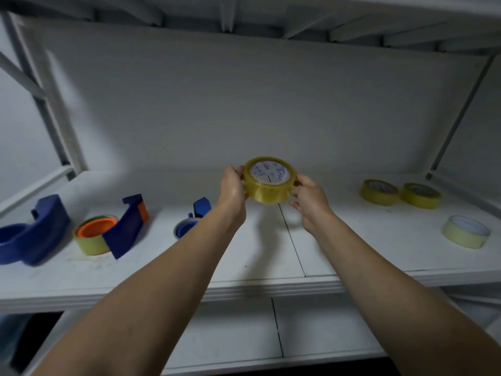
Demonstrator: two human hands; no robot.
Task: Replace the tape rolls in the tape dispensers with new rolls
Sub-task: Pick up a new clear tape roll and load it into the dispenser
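Hands [233, 185] around tape roll [268, 180]

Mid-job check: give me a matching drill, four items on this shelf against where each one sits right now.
Things
1. labelled tape roll
2. roll on orange hub
3. pale roll
4. all-blue dispenser

Places
A. far left end of the shelf
B. alone near the shelf's right end
C. held up between the left hand and the right hand
D. left part of the shelf, against the dark blue dispenser

Pairs: 1-C, 2-D, 3-B, 4-A
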